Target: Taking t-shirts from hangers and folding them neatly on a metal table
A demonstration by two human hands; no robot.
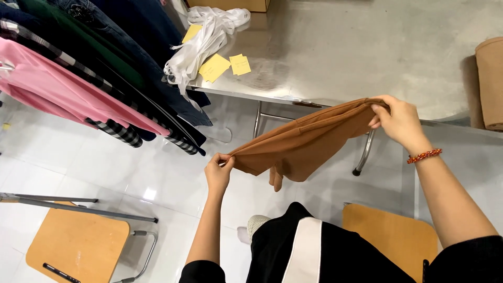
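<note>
Pinching a brown garment (304, 141), left hand (218, 173) and right hand (399, 121) flank yellow notes (224, 66) on the steel table (367, 47).

Brown garment (304, 139) is soft matt knit cloth, pinched by left hand (218, 173) and right hand (399, 121); the bench (356, 47) is brushed stainless metal, dull sheen with scuff swirls, on glossy chromed tube legs (365, 152). Yellow notes (215, 67) are matt paper, the white strips (201, 44) limp matt cloth, and the hanging clothes (78, 68) are woven and denim cloth, matt. Floor (120, 173) is glossy white tile with reflections, the chair seats (76, 243) smooth satin wood, and the bracelet (424, 155) has shiny red beads.
</note>
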